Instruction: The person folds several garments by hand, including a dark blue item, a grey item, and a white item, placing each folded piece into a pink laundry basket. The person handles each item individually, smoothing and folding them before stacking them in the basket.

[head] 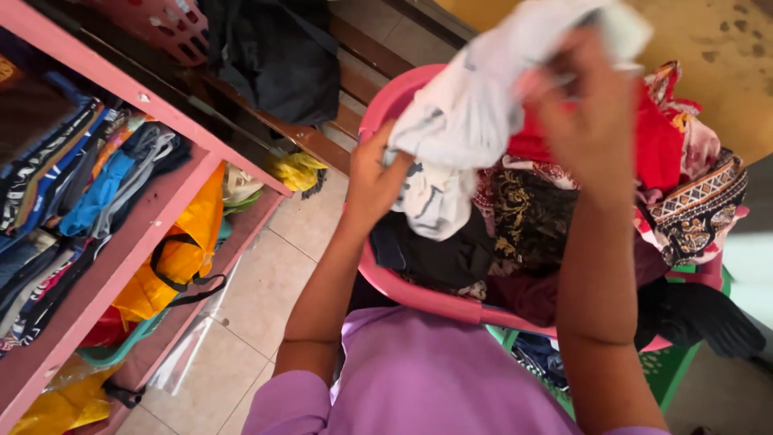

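1. Packaging first: not much of it here. A yellow bag (181, 254) with black straps is stuffed into the lower bay of the pink shelf (153, 213), over on the left. Another yellow bag (64, 407) sits at the shelf's bottom corner, with some clear plastic wrap (181, 354) on the tiled floor (266, 282) just beside it. I can't make out any labels or signs.
2. The upper shelf bay holds folded clothes (88, 181), mostly blue and striped.
3. Both hands are on a white garment (475, 105), lifted above the pink laundry basket (419, 294) in the middle of the view.
4. Left hand (374, 181): the grip is closed on the lower edge of the white garment, fingers curled into the cloth, right over the basket's near rim.
5. Right hand (592, 121): raised higher, grip pinched together on the top of the same garment. It's blurry, so the finger detail isn't clear.
6. Under the garment the basket is piled with clothes: a red piece (656, 141), a black and gold patterned one (527, 213), and dark stuff lower down.
7. A green basket (664, 366) sits under the pink one.
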